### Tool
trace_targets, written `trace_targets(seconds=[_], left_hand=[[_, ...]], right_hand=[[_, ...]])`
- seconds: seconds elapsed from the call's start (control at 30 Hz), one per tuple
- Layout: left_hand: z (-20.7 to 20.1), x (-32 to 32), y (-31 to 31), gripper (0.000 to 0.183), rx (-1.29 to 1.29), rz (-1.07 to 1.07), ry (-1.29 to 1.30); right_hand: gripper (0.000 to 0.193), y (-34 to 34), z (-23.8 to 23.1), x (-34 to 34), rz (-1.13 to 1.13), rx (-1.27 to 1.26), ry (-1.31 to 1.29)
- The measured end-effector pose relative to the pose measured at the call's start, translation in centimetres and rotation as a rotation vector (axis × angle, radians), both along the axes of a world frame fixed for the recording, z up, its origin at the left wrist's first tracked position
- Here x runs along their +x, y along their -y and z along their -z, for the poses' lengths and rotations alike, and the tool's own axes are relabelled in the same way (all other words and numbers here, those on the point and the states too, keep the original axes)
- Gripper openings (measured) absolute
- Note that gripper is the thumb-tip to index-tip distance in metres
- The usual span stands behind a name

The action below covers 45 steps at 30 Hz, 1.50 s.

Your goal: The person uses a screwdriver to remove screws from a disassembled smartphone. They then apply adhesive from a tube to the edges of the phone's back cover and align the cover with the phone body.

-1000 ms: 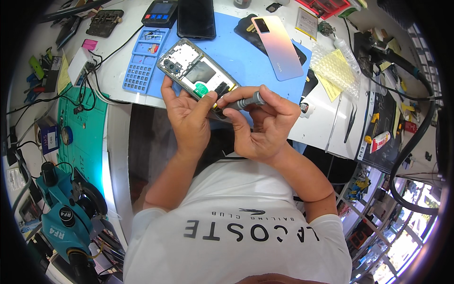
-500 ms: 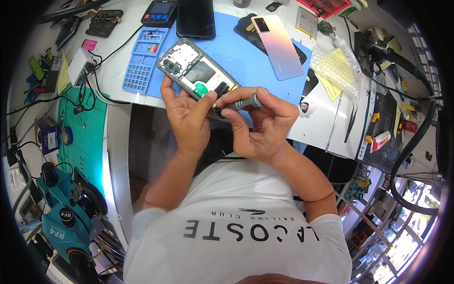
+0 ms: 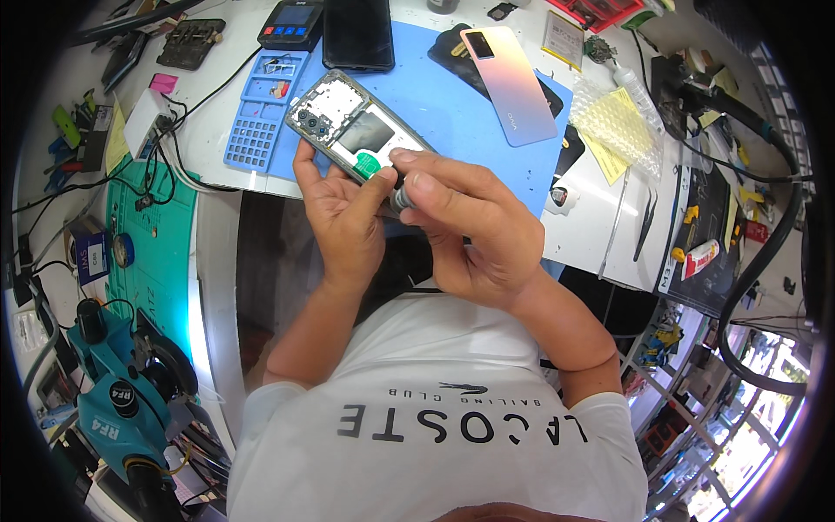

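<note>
I'm sitting at a phone-repair bench — a small electronics workshop, by everything around me. A blue work mat (image 3: 461, 104) covers the white bench top (image 3: 600, 235), and on it lie an opened phone (image 3: 352, 130) with its insides bare and a detached back cover (image 3: 509, 83). Beside them stands a blue parts tray (image 3: 261, 117) with small compartments, and a dark handset (image 3: 358, 33) lies above it. Tweezers (image 3: 645, 226) rest to my right near a yellow pad (image 3: 619, 130) and a thick black hose (image 3: 765, 261). To my left — a green cutting mat (image 3: 143, 261), tangled cables (image 3: 165, 165) and a teal bench machine (image 3: 117, 391).
</note>
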<state>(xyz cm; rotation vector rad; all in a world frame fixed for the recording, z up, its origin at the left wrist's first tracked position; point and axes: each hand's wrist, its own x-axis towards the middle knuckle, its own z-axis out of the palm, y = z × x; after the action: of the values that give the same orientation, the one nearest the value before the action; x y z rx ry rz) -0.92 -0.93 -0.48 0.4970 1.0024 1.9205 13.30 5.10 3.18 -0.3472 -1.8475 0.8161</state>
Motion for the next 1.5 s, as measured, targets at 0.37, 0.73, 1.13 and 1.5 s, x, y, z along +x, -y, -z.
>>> trace_targets(seconds=[0.37,0.73,1.13,1.5], left_hand=[[-0.1,0.1,-0.1,0.089,-0.039,-0.008,-0.022],[-0.4,0.2,-0.1,0.087,-0.035,-0.019,-0.029],[0.1,0.4,-0.3,0.082,0.016,-0.064,-0.010],[0.0,0.4,-0.4,0.083,-0.016,-0.066,-0.032]], right_hand=[[0.076,1.0,0.6,0.3,-0.075,-0.062,-0.005],[0.066,0.8,0.3,0.5,0.007,0.028,0.077],[0.066,0.0,0.4,-0.4,-0.007,0.019,0.015],[0.065,0.5,0.2,-0.3,-0.046,-0.046,-0.020]])
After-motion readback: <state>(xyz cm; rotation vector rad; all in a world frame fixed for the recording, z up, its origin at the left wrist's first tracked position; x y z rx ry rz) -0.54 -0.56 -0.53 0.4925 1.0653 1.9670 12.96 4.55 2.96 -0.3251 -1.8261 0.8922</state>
